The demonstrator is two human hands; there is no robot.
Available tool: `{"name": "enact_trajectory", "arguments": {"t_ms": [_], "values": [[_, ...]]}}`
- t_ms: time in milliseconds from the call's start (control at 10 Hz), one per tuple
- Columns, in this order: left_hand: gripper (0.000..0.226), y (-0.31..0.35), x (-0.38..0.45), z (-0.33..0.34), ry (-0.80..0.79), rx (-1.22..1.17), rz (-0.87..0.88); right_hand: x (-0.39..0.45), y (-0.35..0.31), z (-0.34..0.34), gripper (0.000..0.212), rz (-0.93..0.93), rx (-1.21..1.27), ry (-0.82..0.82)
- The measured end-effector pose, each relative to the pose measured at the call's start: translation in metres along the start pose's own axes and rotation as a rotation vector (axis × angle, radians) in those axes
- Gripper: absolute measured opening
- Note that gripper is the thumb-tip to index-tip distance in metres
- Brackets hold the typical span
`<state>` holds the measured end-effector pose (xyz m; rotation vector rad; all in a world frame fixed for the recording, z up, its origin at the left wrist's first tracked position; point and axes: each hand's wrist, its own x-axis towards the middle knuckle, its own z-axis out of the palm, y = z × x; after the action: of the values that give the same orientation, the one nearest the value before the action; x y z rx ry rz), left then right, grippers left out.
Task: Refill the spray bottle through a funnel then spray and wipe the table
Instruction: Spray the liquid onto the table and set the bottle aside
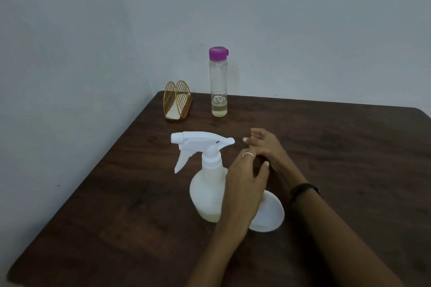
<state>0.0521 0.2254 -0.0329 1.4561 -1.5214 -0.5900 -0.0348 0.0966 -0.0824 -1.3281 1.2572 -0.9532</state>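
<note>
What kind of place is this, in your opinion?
Probably a plain room in a home, though I cannot be sure. A dark wooden table stands in the corner of bare pale walls. On it are a gold wire napkin holder and a clear bottle with a purple cap.

The white spray bottle stands upright just left of the left hand, trigger head on, nozzle pointing left, a little pale liquid at its bottom. The white funnel lies beneath that hand's wrist on the dark counter.
</note>
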Motion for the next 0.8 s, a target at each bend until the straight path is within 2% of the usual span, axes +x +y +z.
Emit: {"name": "enact_trajectory", "arguments": {"t_ms": [100,200,300,400,500,700,800], "values": [[0.023,-0.005,-0.021,-0.007,-0.026,0.069,0.093,-0.042,-0.001,-0.015,0.042,0.075,0.038,-0.040],[0.025,-0.008,-0.041,-0.015,-0.030,0.121,0.129,-0.085,0.005,-0.027,0.028,0.067,0.029,-0.058],[0.037,-0.008,-0.051,-0.022,-0.088,0.211,0.089,-0.121,0.003,-0.032,0.016,0.018,0.013,-0.015],[0.047,-0.016,-0.058,-0.018,-0.130,0.413,0.087,-0.147,0.004,-0.034,0.019,0.023,-0.012,0.015],[0.050,-0.028,-0.063,-0.012,-0.016,0.503,0.217,-0.166,0.005,-0.033,0.020,0.068,-0.045,-0.037],[0.027,-0.030,-0.053,-0.007,0.060,0.595,0.327,-0.184,0.005,-0.024,0.023,0.246,0.124,-0.044],[0.019,-0.028,-0.052,-0.006,0.100,0.523,0.357,-0.182,0.005,-0.026,0.030,0.320,0.218,-0.040]]}}
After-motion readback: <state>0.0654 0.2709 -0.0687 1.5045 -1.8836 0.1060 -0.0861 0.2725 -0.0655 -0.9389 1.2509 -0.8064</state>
